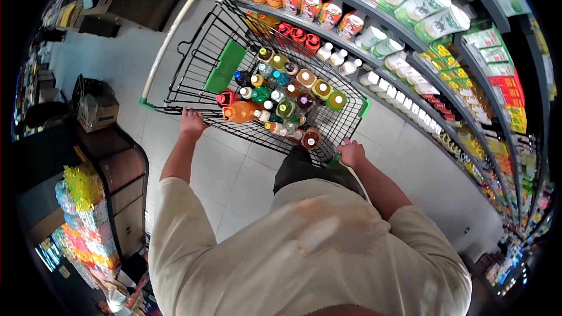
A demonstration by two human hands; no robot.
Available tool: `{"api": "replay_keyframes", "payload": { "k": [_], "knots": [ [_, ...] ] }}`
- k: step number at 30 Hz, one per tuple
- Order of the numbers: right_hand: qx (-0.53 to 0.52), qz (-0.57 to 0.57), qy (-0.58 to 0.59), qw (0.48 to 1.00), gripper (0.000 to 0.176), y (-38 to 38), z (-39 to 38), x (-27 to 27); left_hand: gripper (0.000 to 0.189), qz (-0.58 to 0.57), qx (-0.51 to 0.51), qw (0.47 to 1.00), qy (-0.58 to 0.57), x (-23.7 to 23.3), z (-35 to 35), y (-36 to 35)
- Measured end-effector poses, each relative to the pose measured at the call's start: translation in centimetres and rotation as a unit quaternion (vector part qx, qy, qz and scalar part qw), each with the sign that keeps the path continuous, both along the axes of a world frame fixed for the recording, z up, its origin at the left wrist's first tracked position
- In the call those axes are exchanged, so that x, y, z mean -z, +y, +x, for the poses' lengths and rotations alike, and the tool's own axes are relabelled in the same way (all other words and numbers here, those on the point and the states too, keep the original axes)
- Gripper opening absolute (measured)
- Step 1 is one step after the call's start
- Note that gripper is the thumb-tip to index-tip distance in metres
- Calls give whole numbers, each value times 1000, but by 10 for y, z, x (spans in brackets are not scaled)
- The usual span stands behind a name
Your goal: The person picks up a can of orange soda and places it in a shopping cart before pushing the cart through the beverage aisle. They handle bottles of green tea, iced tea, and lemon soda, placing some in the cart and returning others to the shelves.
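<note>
A black wire shopping cart (193, 52) with green trim stands in front of me in a shop aisle. Several drink bottles (281, 96) with coloured caps lie in its near end, among them an orange one (244, 112). My left hand (191, 123) grips the cart's near rim at the left corner. At the right corner, my right hand (351, 153) holds the same rim by a green end piece. My pale shirt fills the bottom of the view.
Shelves (410, 64) of bottles, cans and cartons run along the right side, close to the cart. A cardboard box (98, 111) and a dark counter (117, 164) stand at the left, with stacked colourful packs (82, 216) below. Pale tiled floor (117, 58) lies ahead on the left.
</note>
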State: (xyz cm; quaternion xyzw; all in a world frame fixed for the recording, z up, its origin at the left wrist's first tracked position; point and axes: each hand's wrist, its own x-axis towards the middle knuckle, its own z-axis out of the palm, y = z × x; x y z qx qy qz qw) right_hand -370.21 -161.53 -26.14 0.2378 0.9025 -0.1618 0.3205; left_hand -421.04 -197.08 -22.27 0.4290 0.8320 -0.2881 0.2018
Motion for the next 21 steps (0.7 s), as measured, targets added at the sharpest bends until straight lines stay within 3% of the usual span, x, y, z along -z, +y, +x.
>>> {"api": "replay_keyframes", "payload": {
  "k": [2,3,5,13,16,21],
  "knots": [
    [31,-12,-6,999,21,-5,5,-8,57,-22,-2,999,38,23,9,0],
    [34,-5,25,999,20,-7,7,-12,50,65,-5,996,60,34,12,-11],
    [31,4,59,998,17,-3,6,-21,49,72,-12,995,63,39,17,-13],
    [53,6,93,994,14,2,38,-17,42,37,-92,993,68,34,50,4],
    [49,7,71,996,24,7,53,-14,39,42,-114,991,60,28,73,9],
    [82,9,86,993,16,14,90,-20,33,91,-115,987,60,29,116,10]
  ]
}}
